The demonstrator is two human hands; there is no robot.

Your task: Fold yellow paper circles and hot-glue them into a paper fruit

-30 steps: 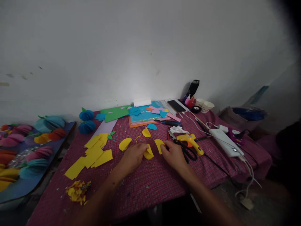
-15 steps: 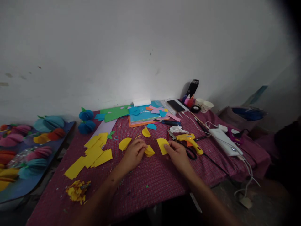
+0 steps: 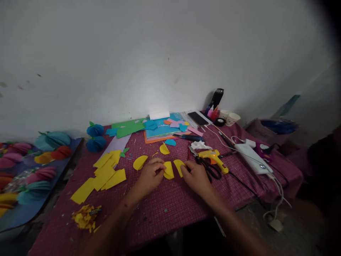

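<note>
My left hand (image 3: 151, 176) is closed in a pinch on the edge of a folded yellow paper half-circle (image 3: 169, 171), just above the tablecloth. Facing it, my right hand (image 3: 197, 179) grips a second yellow paper half-circle (image 3: 177, 165) between thumb and fingers. A narrow gap separates the two papers. Behind them lie a yellow half-circle (image 3: 164, 149) and a small blue half-circle (image 3: 170, 142). Another yellow half-circle (image 3: 140, 162) rests left of my left hand. Yellow paper rectangles (image 3: 105, 176) overlap further left.
A yellow glue gun (image 3: 214, 157) and black-handled scissors (image 3: 210, 168) lie right of my right hand. Beyond are a white power bank (image 3: 253, 159) with cables, a phone (image 3: 198, 118) and paper cups (image 3: 232, 119). Crumpled yellow scraps (image 3: 86, 217) sit front left; paper pumpkins (image 3: 53, 140) stand at left.
My right hand has moved left and down with its yellow half-circle, closer to the left one. The paper at my left hand now shows its face more fully.
</note>
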